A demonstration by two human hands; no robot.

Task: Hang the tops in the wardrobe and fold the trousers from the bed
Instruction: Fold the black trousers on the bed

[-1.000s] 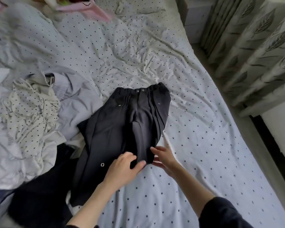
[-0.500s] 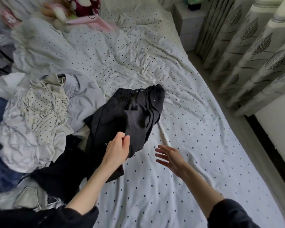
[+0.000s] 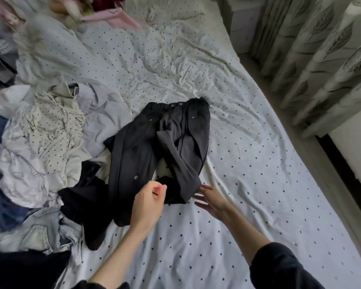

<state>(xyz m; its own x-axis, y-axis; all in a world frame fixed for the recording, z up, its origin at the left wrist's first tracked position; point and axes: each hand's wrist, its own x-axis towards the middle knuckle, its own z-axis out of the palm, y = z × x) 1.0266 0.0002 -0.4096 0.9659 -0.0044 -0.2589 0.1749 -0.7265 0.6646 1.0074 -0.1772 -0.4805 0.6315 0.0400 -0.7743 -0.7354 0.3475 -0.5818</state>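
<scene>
The black trousers [image 3: 165,147] are back down on the dotted bed [image 3: 248,184], dropped from the lift a moment ago; the fold needs redoing. Left hand [image 3: 149,205] hovers, fingers loosely curled, empty. Right hand [image 3: 211,198] spread flat beside the rumpled leg end. Waistband faces away, legs twisted.
</scene>
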